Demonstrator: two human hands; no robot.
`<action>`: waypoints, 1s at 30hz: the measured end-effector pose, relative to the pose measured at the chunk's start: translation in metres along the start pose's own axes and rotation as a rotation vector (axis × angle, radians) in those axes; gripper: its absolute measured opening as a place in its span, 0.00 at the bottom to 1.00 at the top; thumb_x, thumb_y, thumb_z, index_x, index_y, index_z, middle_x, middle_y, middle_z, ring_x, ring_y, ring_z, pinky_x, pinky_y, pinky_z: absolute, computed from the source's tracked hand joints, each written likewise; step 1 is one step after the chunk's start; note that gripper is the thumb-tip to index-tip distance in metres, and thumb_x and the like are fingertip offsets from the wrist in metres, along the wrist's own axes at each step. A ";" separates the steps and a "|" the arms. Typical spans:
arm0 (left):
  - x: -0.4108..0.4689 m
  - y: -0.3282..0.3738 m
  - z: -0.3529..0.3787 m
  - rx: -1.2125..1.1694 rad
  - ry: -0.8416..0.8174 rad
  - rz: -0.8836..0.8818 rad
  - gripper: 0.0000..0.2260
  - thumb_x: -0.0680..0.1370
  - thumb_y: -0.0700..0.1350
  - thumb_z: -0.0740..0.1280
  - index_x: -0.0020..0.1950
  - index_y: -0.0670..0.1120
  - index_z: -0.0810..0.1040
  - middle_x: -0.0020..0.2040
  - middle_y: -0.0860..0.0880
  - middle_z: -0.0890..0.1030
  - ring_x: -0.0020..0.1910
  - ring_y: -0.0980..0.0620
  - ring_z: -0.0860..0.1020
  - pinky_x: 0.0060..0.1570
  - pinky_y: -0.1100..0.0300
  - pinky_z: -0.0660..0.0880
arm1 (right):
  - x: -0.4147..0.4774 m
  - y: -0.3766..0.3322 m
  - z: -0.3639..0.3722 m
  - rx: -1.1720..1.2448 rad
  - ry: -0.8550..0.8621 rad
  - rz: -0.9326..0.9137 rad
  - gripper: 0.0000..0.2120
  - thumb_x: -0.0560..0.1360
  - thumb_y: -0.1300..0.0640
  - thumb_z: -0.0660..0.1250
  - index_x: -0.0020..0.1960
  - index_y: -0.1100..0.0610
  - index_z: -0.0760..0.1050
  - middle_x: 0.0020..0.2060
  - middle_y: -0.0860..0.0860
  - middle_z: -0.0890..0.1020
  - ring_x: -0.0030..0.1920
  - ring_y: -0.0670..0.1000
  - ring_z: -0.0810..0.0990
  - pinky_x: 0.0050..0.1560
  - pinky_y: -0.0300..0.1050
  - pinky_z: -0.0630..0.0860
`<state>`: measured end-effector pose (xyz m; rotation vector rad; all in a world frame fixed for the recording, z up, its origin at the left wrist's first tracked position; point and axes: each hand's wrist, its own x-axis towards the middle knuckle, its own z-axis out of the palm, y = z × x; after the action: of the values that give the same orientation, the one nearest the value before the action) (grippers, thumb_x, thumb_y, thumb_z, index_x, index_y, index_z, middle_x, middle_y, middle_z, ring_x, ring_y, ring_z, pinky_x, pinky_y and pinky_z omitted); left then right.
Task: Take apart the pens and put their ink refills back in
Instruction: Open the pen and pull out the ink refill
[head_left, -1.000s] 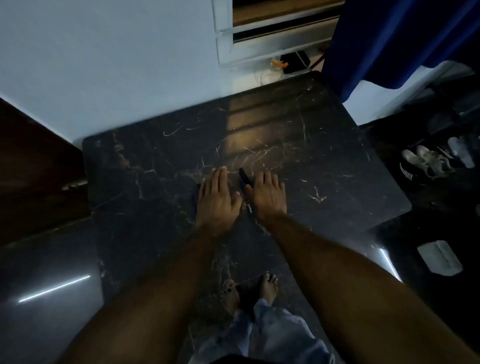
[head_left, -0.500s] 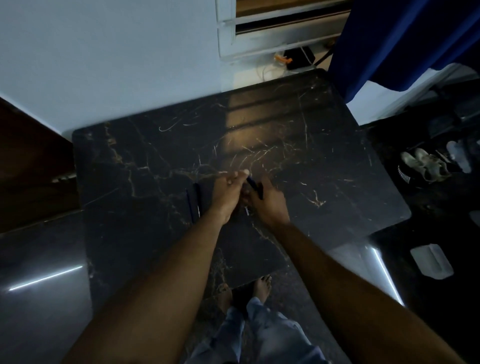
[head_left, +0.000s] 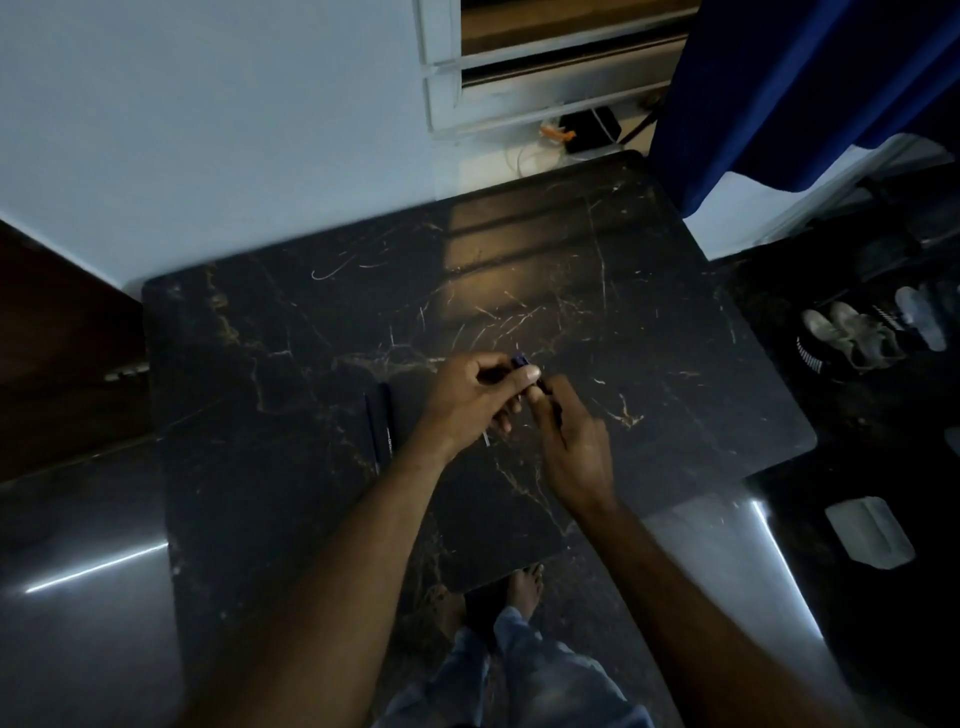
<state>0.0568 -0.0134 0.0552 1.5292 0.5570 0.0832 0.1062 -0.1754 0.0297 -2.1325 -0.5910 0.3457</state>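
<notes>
Both hands (head_left: 467, 400) lifted off table, now gripping pen (head_left: 521, 360)

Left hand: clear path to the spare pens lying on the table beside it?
Probably yes. The spare pens lie on bare table just outside the left hand, nothing between. But both it and the right hand grip the pen, so it must let go first.

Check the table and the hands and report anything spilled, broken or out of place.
Nothing stands out. Both hands, left hand and right hand, hold one blue pen above the marble table; two more pens lie side by side on it, with no spill visible in the dim light.
</notes>
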 end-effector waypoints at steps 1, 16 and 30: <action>-0.007 0.007 -0.002 0.013 -0.034 0.039 0.08 0.84 0.45 0.74 0.52 0.40 0.87 0.40 0.35 0.85 0.34 0.45 0.82 0.31 0.55 0.81 | -0.005 -0.008 -0.007 0.035 -0.003 -0.026 0.15 0.88 0.45 0.59 0.59 0.54 0.78 0.36 0.47 0.81 0.33 0.51 0.80 0.32 0.58 0.79; 0.013 -0.076 0.001 0.547 0.146 -0.018 0.07 0.79 0.46 0.79 0.53 0.53 0.83 0.43 0.59 0.85 0.41 0.61 0.84 0.37 0.68 0.78 | -0.053 -0.114 -0.090 0.951 -0.259 0.239 0.18 0.82 0.54 0.55 0.51 0.62 0.81 0.30 0.48 0.68 0.28 0.47 0.65 0.29 0.38 0.66; -0.029 0.032 0.004 -0.136 0.006 0.183 0.10 0.87 0.47 0.67 0.64 0.48 0.85 0.43 0.55 0.83 0.35 0.59 0.80 0.34 0.63 0.76 | -0.043 -0.115 -0.119 0.934 -0.461 0.365 0.19 0.81 0.44 0.62 0.45 0.56 0.84 0.31 0.50 0.65 0.29 0.50 0.58 0.29 0.44 0.56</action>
<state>0.0420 -0.0265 0.0939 1.4442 0.4066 0.2615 0.0899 -0.2205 0.1936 -1.2300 -0.1971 1.0952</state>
